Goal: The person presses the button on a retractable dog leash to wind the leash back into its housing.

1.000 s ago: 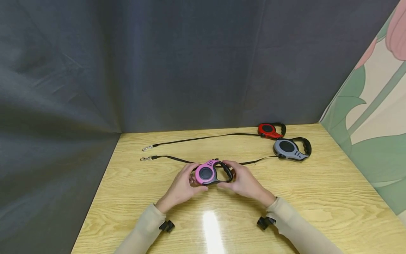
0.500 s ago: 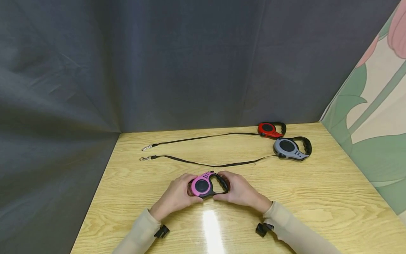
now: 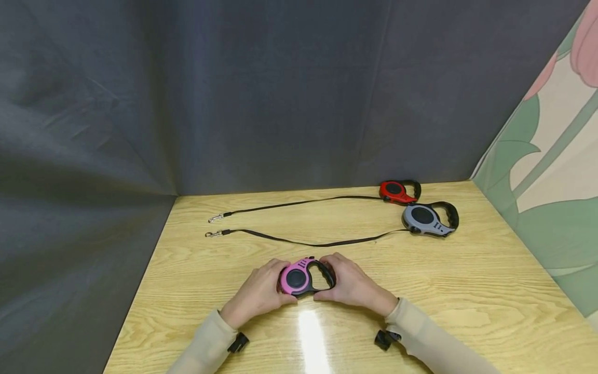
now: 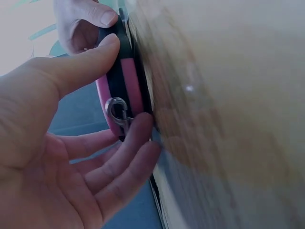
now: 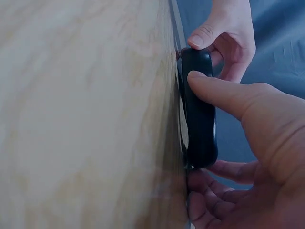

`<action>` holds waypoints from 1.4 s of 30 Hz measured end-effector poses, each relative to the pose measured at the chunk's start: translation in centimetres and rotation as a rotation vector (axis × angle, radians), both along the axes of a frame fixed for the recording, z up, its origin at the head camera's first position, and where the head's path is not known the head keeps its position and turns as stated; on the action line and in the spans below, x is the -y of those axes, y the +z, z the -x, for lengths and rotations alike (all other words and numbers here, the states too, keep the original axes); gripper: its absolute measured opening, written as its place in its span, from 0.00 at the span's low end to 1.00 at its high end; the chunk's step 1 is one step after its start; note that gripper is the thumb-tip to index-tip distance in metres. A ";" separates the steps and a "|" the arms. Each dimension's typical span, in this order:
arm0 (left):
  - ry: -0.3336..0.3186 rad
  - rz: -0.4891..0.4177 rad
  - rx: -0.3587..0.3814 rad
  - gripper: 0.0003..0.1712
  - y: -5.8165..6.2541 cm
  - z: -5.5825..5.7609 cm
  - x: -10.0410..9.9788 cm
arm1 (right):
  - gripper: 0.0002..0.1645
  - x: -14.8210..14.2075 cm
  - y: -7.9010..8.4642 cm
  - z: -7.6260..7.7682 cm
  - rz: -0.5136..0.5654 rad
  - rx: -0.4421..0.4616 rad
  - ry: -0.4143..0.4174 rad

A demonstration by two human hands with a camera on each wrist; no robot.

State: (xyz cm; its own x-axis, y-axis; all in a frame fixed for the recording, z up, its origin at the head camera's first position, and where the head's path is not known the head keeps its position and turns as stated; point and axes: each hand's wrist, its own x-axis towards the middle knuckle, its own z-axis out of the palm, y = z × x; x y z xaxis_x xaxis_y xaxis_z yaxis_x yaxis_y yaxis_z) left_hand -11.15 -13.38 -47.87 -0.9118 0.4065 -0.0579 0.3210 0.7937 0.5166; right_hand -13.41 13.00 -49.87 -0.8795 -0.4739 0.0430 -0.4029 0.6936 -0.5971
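A pink and black retractable dog leash (image 3: 296, 279) is held flat, low over the wooden table, between both hands. My left hand (image 3: 261, 291) grips its rounded casing end, thumb on the near edge and fingers at the far edge. In the left wrist view a small metal clip (image 4: 116, 109) hangs at that end, inside the hand's curve. Around the black loop handle (image 5: 200, 114) curls my right hand (image 3: 350, 283), its thumb pressing the near side and its fingers at the far side.
Behind, a grey retractable leash (image 3: 422, 217) and a red one (image 3: 394, 191) lie at the right of the table (image 3: 467, 291). Their black straps (image 3: 327, 243) stretch left to metal clips (image 3: 215, 234). A dark curtain (image 3: 280, 93) closes off the back and left.
Both hands have brought the pink retractable leash nearer the body and slightly left, then lower to the table. The grey and red leashes have stayed put.
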 end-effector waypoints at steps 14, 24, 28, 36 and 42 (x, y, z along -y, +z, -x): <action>0.081 0.072 -0.125 0.39 1.2 0.1 2.0 | 0.52 -2.9 1.4 1.0 0.025 0.071 0.123; 0.145 -0.129 -0.168 0.27 0.7 1.7 5.1 | 0.33 -6.4 2.3 2.5 0.056 0.027 0.059; 0.186 -0.147 -0.174 0.29 0.9 2.3 6.0 | 0.31 -8.1 2.5 3.0 0.040 0.012 0.001; 0.327 -0.150 -0.206 0.23 0.7 3.5 8.2 | 0.27 -11.7 3.6 4.2 0.008 -0.041 -0.114; 0.381 -0.094 -0.222 0.23 -0.2 4.6 10.4 | 0.25 -14.1 2.8 4.6 -0.014 -0.098 -0.186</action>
